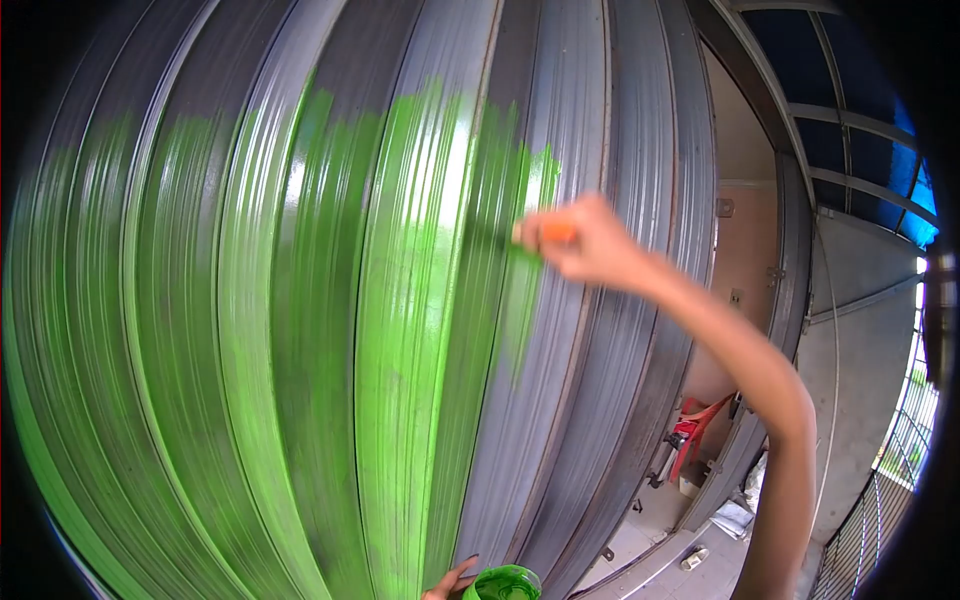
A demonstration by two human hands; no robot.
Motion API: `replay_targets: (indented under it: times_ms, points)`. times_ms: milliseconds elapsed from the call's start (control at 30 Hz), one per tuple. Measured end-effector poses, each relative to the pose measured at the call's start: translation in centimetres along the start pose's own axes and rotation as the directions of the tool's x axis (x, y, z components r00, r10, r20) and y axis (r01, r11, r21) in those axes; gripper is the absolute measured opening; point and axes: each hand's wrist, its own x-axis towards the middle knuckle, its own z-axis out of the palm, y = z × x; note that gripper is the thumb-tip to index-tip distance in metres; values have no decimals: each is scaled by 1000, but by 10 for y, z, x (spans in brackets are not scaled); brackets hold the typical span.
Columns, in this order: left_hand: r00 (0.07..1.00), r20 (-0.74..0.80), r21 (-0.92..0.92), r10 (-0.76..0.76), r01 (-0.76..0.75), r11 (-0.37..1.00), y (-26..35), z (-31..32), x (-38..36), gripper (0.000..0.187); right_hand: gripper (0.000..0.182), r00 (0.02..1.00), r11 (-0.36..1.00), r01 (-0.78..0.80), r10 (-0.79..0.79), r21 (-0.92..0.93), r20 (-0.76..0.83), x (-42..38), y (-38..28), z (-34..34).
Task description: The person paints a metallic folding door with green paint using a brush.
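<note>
Gripping an orange-handled brush, the right hand is closed in a fist at the ribbed metal panel, head view. Brush position: upper middle of the panel, at the right-hand limit of the green coat. Its working end points left; bristles blurred and partly hidden, so contact with the metal cannot be confirmed. Right forearm enters from the lower right, bent at the elbow.

Left hand: at the bottom edge, only fingers and part of the hand visible, against the left side of a paint container. Most of the grip is cut off; cannot tell whether the hand is closed around it. Container is open at the top, with green paint inside and on the inner wall.

Panel condition: green over the left and centre ribs, upper edge ragged; grey metal above and to the right. Coat is streaky, glossy in patches. A short green streak lies above the right fist.

Surroundings, right side: a doorway, a red object low inside it, tiled floor, a barred grille and blue roofing overhead.
</note>
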Motion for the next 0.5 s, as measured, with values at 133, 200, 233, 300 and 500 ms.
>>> replay_targets:
  times_ms: [133, 200, 233, 300, 500]
  points:
    - [1000, -21, -52, -18, 17, 998, -3, 9, 4, 124, 17, 957, 946, 113, -186, -305, -221, 45, 28, -35]
    - [999, -35, -42, -32, 30, 999, 1, 9, 0, 124, 22, 976, 923, 121, -178, -366, -125, 39, 21, -16]
    - [998, -45, -20, -36, 35, 999, 7, 9, 0, 124, 25, 951, 884, 213, -285, -417, -119, 25, 13, 9]
    - [997, -55, -1, -45, 45, 999, 11, 9, -3, 124, 13, 977, 912, 211, -212, -351, 38, -17, -21, 49]
    - [996, -72, -61, -48, 44, 997, 12, 9, -7, 123, 16, 931, 967, 139, -200, 212, 305, -88, -96, 76]
